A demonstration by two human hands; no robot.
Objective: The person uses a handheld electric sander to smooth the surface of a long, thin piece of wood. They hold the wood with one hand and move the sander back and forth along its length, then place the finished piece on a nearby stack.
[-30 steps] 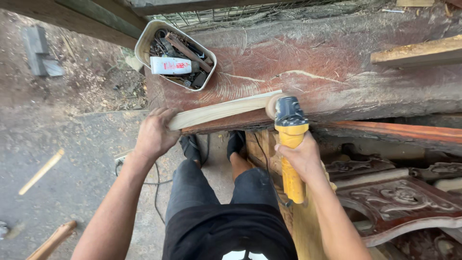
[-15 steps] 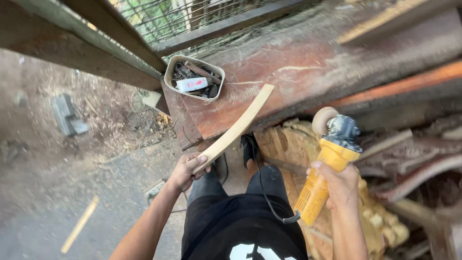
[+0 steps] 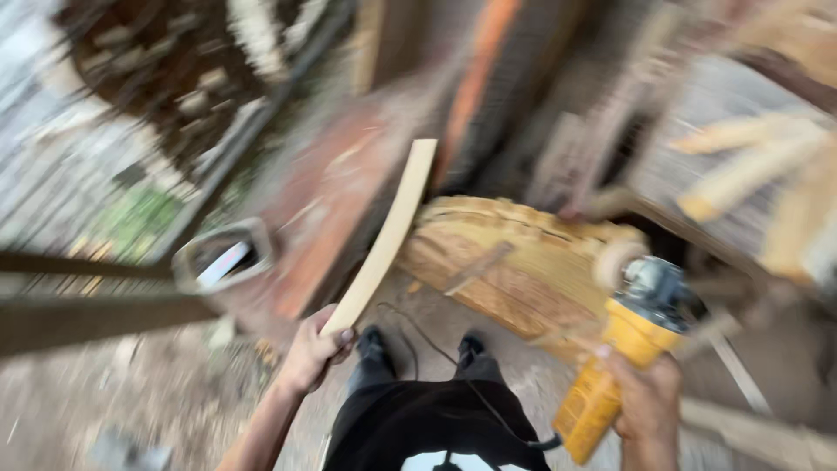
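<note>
**Curved strip runs up and away from the left hand**

Nearest, the left hand (image 3: 316, 353) is closed around the lower end of a pale curved wooden strip (image 3: 384, 237). At near right, the right hand (image 3: 643, 403) is wrapped around the body of a yellow angle grinder (image 3: 629, 349), its head pointing up and far. From the left-hand grip the strip's long axis rises far and slightly right, well apart from the grinder. Between them lies a carved wooden piece (image 3: 523, 270); a blurred tray (image 3: 222, 260) sits left.
</note>
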